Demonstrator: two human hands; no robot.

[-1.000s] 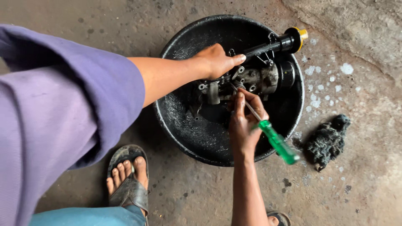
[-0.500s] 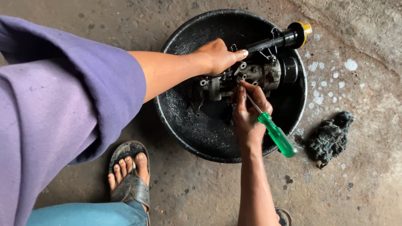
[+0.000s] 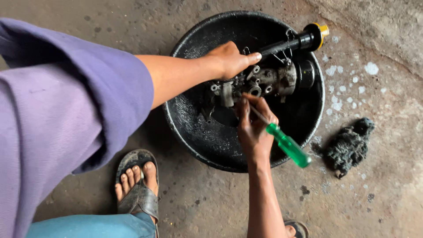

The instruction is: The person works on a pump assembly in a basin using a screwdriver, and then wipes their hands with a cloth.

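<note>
A round black basin (image 3: 189,128) sits on the concrete floor with a greasy grey metal engine part (image 3: 269,81) lying inside it. My left hand (image 3: 229,59) rests on the top of that part and holds it. My right hand (image 3: 253,125) grips a screwdriver with a green handle (image 3: 288,145), its thin shaft pointing up-left into the part. A black tool with a yellow end (image 3: 304,40) lies across the basin's far rim, just past my left fingertips.
A dirty dark rag (image 3: 348,145) lies on the floor right of the basin. White specks dot the concrete near it. My sandalled foot (image 3: 136,185) stands below the basin on the left; another sandal tip (image 3: 296,228) shows at the bottom edge.
My right hand and the screwdriver have shifted slightly up toward the engine part. My left hand stays on the part.
</note>
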